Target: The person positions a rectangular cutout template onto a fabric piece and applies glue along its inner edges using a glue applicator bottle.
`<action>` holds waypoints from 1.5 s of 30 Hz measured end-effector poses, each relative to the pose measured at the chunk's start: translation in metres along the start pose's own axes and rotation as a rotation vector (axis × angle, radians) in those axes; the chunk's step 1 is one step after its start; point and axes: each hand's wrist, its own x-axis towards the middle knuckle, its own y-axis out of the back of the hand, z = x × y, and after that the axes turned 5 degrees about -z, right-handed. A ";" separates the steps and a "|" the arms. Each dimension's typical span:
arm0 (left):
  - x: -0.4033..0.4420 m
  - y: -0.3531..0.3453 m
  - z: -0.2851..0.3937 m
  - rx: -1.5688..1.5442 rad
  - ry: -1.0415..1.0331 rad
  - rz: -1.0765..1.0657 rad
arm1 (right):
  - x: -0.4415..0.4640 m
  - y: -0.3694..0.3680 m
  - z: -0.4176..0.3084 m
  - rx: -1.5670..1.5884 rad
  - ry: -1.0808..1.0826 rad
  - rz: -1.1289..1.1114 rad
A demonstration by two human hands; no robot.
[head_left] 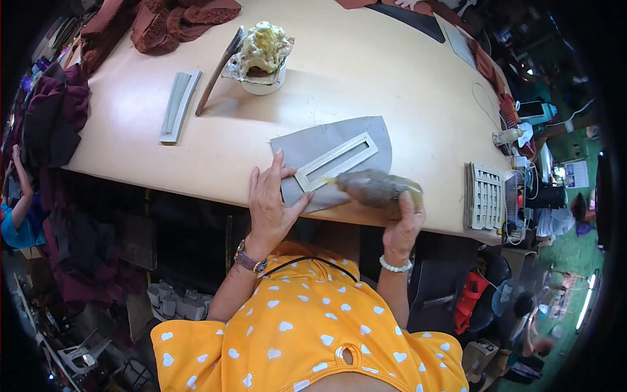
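Note:
A grey fabric piece [384,157] lies on the table near its front edge. On it rests a pale rectangular frame [336,157] with a long slot, set at a slant. My left hand [271,196] is open, its fingers spread, with forefinger and thumb at the frame's lower left end. My right hand [403,225] is closed around a brownish squeeze bottle [372,188], tilted sideways. The bottle's yellowish nozzle points left at the frame's lower end; whether it touches the fabric I cannot tell.
At the back stands a white tub [264,86] covered in yellowish crust, with a dark stick [219,72] leaning on it. Farther left is a pale slotted piece [179,108]. Stacked slotted panels [484,196] sit at the right edge. Dark red cloth [176,26] lies at the back left.

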 end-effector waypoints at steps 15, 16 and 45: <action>0.000 -0.001 -0.002 0.036 -0.021 0.003 | 0.035 0.045 -0.001 -0.306 0.317 0.186; -0.001 -0.001 -0.002 0.036 -0.023 0.004 | 0.035 0.044 0.000 -0.328 0.348 0.187; 0.000 -0.001 -0.001 0.040 -0.048 0.024 | 0.021 0.032 -0.032 -0.407 0.392 0.078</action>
